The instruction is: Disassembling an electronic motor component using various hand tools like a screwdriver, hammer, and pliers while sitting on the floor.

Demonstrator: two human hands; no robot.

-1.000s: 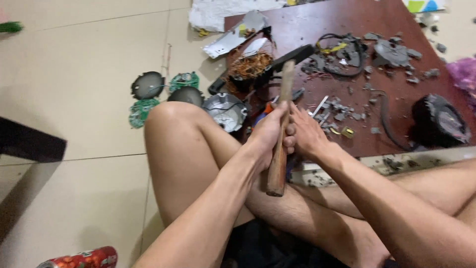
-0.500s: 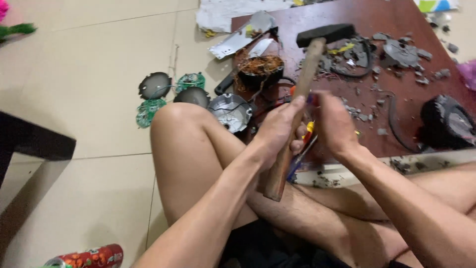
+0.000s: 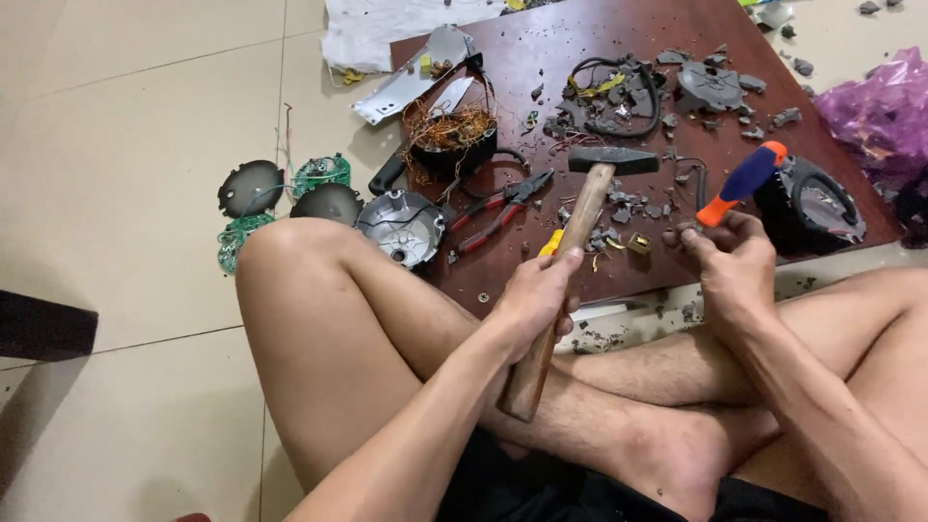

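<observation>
Near the picture's middle, the left hand (image 3: 536,300) grips a hammer (image 3: 570,251) and the right hand (image 3: 732,266) a screwdriver (image 3: 742,182); a missed swing could hit fingers or fling bits (image 3: 619,208) off the board (image 3: 541,58).

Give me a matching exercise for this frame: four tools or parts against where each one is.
Things:
1. hammer
2. screwdriver
3. pliers
4. green circuit board

Places:
A. on the floor tiles
B. in the left hand
C. lying on the brown board
D. in the right hand

Pairs: 1-B, 2-D, 3-C, 4-A
</observation>
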